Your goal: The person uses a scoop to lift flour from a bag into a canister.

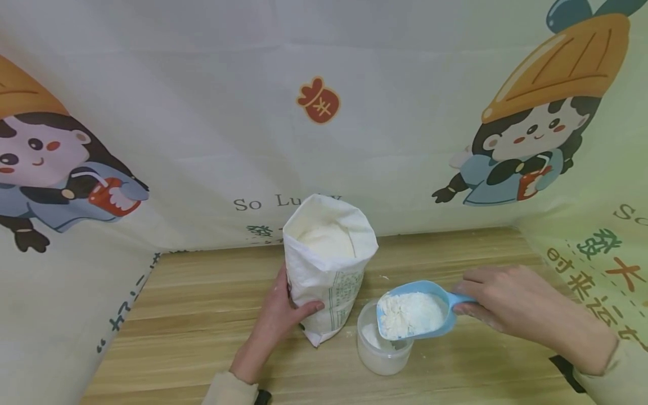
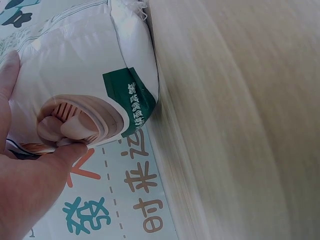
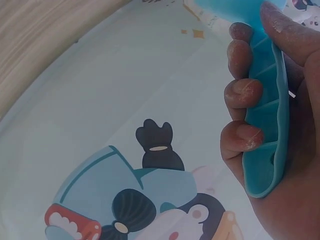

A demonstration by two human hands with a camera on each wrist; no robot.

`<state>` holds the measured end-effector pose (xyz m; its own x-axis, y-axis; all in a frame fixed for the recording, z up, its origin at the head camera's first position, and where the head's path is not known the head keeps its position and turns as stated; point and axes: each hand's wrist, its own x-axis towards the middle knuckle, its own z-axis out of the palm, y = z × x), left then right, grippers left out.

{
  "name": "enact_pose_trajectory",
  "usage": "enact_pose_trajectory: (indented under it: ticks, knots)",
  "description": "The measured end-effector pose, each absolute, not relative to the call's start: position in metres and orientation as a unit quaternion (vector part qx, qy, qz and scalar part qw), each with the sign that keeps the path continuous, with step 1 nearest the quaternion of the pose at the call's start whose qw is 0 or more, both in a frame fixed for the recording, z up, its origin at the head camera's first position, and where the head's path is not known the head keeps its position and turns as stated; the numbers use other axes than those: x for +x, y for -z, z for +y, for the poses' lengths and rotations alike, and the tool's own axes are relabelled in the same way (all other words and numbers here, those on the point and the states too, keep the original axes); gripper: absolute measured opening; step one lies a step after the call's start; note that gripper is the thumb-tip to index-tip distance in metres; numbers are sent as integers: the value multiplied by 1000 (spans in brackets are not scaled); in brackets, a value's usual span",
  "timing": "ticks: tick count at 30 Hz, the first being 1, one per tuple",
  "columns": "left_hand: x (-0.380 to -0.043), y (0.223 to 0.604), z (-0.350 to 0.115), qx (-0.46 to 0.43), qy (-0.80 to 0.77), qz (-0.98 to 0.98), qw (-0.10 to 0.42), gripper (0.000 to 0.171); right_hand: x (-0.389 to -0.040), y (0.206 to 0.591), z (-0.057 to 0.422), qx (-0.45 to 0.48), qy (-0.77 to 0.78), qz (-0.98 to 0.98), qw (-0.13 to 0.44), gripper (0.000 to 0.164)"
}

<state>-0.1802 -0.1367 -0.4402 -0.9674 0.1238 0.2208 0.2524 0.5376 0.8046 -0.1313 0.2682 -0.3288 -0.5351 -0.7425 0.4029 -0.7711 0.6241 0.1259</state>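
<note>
In the head view my right hand [image 1: 498, 298] grips the handle of a blue scoop [image 1: 448, 326] heaped with white flour [image 1: 417, 312]. The scoop is over a round clear plastic tub [image 1: 385, 363], which has some flour inside; part of the tub is hidden beneath it. The right wrist view shows fingers [image 3: 242, 95] curled round the ribbed blue handle [image 3: 265, 120]. My left hand [image 1: 278, 315] holds the side of an upright, open white flour bag [image 1: 324, 281], thumb across its front. A steamer-basket picture is printed on the bag [image 2: 75, 60] in the left wrist view.
The wood-grain tabletop [image 1: 192, 320] has a few specks of flour near the tub. A printed cloth [image 1: 228, 112] with cartoon figures and lettering rises behind the table and along both sides. The bag stands close to the back edge.
</note>
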Motion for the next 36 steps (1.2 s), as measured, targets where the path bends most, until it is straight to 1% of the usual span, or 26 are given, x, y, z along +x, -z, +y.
enact_pose_trajectory:
  ticks: [5,7,11,13,20,27,36]
  knots:
    - [-181,440,-137,-109,470,-873,68,111,-132,325,267,437,-25,-875,208,45]
    - [-181,440,-137,-110,472,-872,68,111,-132,323,267,439,-20,-874,208,41]
    - [-181,440,-137,-112,472,-872,69,110,-132,319,264,439,-5,-874,205,24]
    - [-181,441,-137,-112,475,-870,68,110,-131,317,262,439,4,-876,202,19]
    - [-182,442,-137,-112,486,-865,62,111,-129,312,258,439,23,-876,201,24]
    - [-181,441,-137,-107,483,-867,57,111,-130,309,251,452,34,-866,212,30]
    - [-181,441,-137,-109,486,-865,58,111,-132,304,247,448,65,-870,194,28]
